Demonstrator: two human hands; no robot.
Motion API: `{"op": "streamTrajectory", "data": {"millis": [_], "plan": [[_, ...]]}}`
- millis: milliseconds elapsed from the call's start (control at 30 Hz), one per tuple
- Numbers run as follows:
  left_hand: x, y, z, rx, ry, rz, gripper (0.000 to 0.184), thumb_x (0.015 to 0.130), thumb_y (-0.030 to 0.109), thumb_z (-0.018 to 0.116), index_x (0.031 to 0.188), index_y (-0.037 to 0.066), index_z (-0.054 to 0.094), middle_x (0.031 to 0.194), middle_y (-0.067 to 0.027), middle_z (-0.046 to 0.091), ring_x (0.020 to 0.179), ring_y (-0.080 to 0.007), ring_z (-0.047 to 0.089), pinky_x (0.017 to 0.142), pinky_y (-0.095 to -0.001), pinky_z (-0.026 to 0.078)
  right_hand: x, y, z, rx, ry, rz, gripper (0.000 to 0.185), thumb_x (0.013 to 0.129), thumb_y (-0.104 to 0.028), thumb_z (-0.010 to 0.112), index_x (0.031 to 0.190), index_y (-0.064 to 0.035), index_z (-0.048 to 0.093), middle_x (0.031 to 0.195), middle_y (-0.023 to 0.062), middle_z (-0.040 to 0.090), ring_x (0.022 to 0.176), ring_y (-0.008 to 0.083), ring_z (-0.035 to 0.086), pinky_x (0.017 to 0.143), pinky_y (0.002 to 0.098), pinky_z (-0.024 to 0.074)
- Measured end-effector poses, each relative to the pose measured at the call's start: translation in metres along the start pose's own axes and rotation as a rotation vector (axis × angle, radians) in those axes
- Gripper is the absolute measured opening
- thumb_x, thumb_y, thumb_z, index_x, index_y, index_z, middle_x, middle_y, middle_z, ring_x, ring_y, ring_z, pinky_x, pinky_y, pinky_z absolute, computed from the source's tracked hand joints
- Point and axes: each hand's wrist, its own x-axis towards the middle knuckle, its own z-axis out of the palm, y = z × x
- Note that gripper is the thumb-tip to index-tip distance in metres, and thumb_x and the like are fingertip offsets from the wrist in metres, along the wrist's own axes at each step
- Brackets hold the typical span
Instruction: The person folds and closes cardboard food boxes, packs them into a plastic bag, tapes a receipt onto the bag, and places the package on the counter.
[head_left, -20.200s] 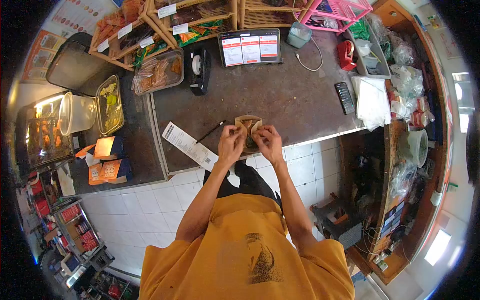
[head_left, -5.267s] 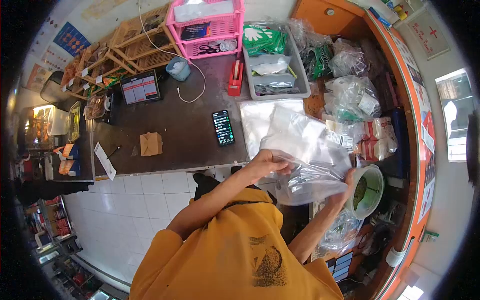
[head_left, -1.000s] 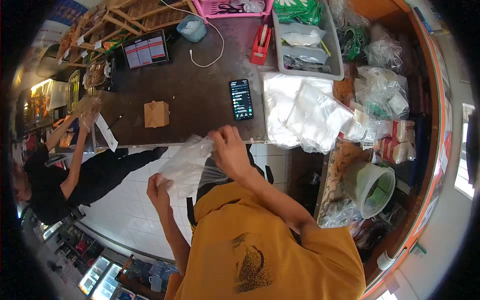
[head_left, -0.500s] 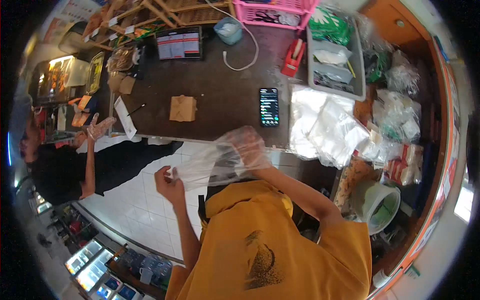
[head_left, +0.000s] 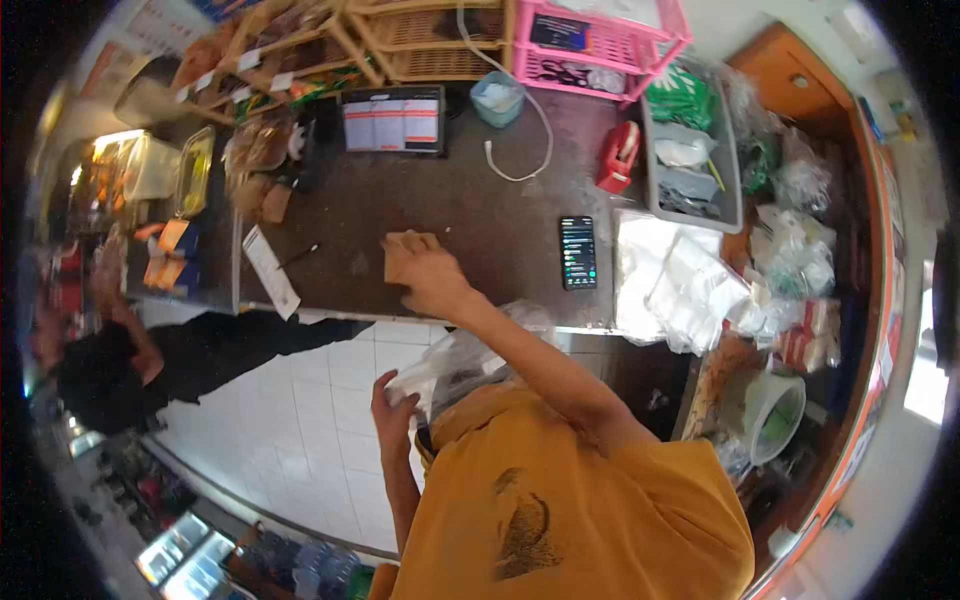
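My right hand [head_left: 432,282] reaches over the dark counter with its fingers closed around a small brown paper packet [head_left: 396,262]. The hand covers much of the packet, which appears to rest on the counter. Below the counter's front edge, my left hand [head_left: 393,402] pinches one end of a clear plastic bag [head_left: 450,358]. The bag stretches right, passing behind my right forearm, which hides part of it. To the right on the counter lies a phone [head_left: 578,253] with its screen lit.
Clear plastic bags [head_left: 690,280] lie on the counter's right side, below a grey bin [head_left: 738,190]. A red tape dispenser [head_left: 619,158], a blue cup [head_left: 498,100], a white cable and a paper slip [head_left: 268,268] are also there. A person in black [head_left: 200,355] stands at left.
My right hand has let go of the plastic bag and moved forward onto the paper packet. My left hand keeps the bag, now hanging lower. The camera view has shifted.
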Motion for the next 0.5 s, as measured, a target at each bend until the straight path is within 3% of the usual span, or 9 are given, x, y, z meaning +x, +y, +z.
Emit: {"op": "streamTrajectory", "data": {"millis": [33,67,100,200,300,367,433,500], "plan": [[-0.006,0.016,0.0,-0.024,0.029,-0.069,0.054,0.077,-0.001,0.07,0.129,0.009,0.056,0.097,-0.0057,0.062,0.081,-0.0154,0.059,0.061,-0.0279,0.05,0.027,0.009,0.026,-0.179,-0.003,0.1,0.064,0.076,-0.016,0.075,0.137,-0.0136,0.054,0.132,0.0215,0.054,0.12,0.0412,0.054,0.092,0.0526,0.0489],[-0.01,0.029,0.0,-0.005,0.058,-0.106,0.047,0.081,-0.001,0.067,0.126,0.008,0.058,0.098,-0.005,0.063,0.076,-0.0115,0.058,0.055,-0.0235,0.047,0.046,0.027,0.077,-0.294,0.008,0.071,0.077,0.069,-0.019,0.081,0.14,-0.0147,0.049,0.139,0.022,0.047,0.125,0.0436,0.048,0.095,0.0566,0.0449],[-0.003,0.015,-0.014,0.038,0.058,-0.069,0.039,0.087,0.009,0.066,0.125,0.008,0.061,0.097,-0.004,0.063,0.072,-0.011,0.054,0.054,-0.0259,0.046,0.055,0.046,0.112,-0.402,0.008,0.042,0.091,0.062,-0.023,0.086,0.143,-0.0159,0.044,0.145,0.0225,0.039,0.13,0.0459,0.042,0.098,0.0606,0.0409],[0.001,0.034,-0.016,0.057,0.157,-0.021,0.028,0.09,0.014,0.068,0.116,0.002,0.065,0.088,-0.0019,0.063,0.068,-0.0085,0.05,0.054,-0.0243,0.043,0.053,0.068,0.11,-0.307,-0.183,-0.015,0.093,0.059,-0.022,0.085,0.143,-0.0194,0.044,0.141,0.0234,0.04,0.126,0.0453,0.044,0.095,0.061,0.0414],[0.022,0.025,-0.007,0.217,0.184,0.254,0.018,0.088,0.01,0.071,0.103,0.001,0.068,0.089,-0.0029,0.066,0.064,-0.0056,0.052,0.049,-0.0212,0.039,0.01,0.073,0.067,-0.051,-0.114,0.364,0.092,0.057,-0.023,0.084,0.141,-0.0226,0.045,0.135,0.0215,0.043,0.121,0.0434,0.046,0.094,0.0584,0.0418],[0.024,0.044,0.02,0.161,0.128,0.203,0.015,0.09,0.013,0.071,0.096,-0.001,0.068,0.082,-0.0018,0.064,0.064,-0.0065,0.051,0.056,-0.0231,0.041,-0.04,0.082,0.043,-0.103,0.099,0.493,0.088,0.057,-0.025,0.083,0.138,-0.0227,0.049,0.13,0.0195,0.045,0.116,0.0425,0.047,0.092,0.0559,0.0425],[0.034,0.038,0.037,0.173,0.04,0.236,0.017,0.092,0.015,0.07,0.094,-0.001,0.068,0.079,-0.0005,0.063,0.065,-0.0064,0.05,0.057,-0.0231,0.042,-0.096,0.064,-0.03,-0.107,0.168,0.54,0.088,0.057,-0.026,0.083,0.137,-0.0201,0.049,0.129,0.0201,0.046,0.117,0.0425,0.048,0.093,0.0538,0.0431],[0.046,0.032,0.059,0.212,-0.008,0.165,0.021,0.093,0.018,0.069,0.091,-0.002,0.069,0.078,0.0,0.064,0.07,-0.0063,0.052,0.061,-0.0234,0.042,-0.146,0.056,-0.082,0.003,0.316,0.456,0.089,0.056,-0.025,0.084,0.138,-0.0176,0.049,0.125,0.0201,0.048,0.115,0.042,0.05,0.095,0.0515,0.0437]]}}
